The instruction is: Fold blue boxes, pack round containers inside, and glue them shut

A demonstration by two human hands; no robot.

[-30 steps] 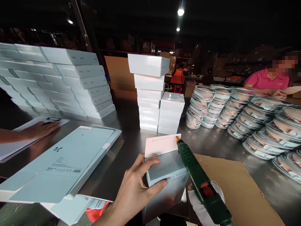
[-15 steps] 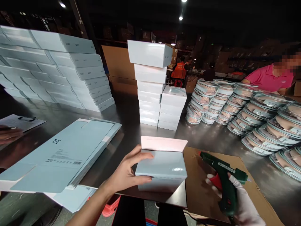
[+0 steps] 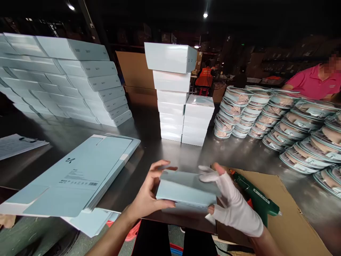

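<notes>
A pale blue box (image 3: 186, 190) sits near the front edge of the metal table, its top smeared by motion. Bare and wrapped round its left end, my left hand (image 3: 150, 193) has the thumb at the front and the fingers behind. My right hand (image 3: 229, 199), in a white glove with bare fingertips, is spread at the box's right end, thumb at the front corner and fingers over the top; it holds nothing else. Just right of that hand, a green glue gun (image 3: 259, 195) lies on a cardboard sheet (image 3: 290, 213), partly hidden by the glove.
Flat printed cartons (image 3: 71, 174) are piled at the left, near a clipboard (image 3: 21, 144). Box stacks stand behind (image 3: 172, 81) and at the back left (image 3: 80, 71). Round clear-lidded packages (image 3: 306, 142) are stacked at the right, with a person in pink (image 3: 311, 83) beyond.
My right hand has let go of the glue gun, now lying on the cardboard, and moved left to the box. The box's raised flap has folded down. The hand by the clipboard is gone.
</notes>
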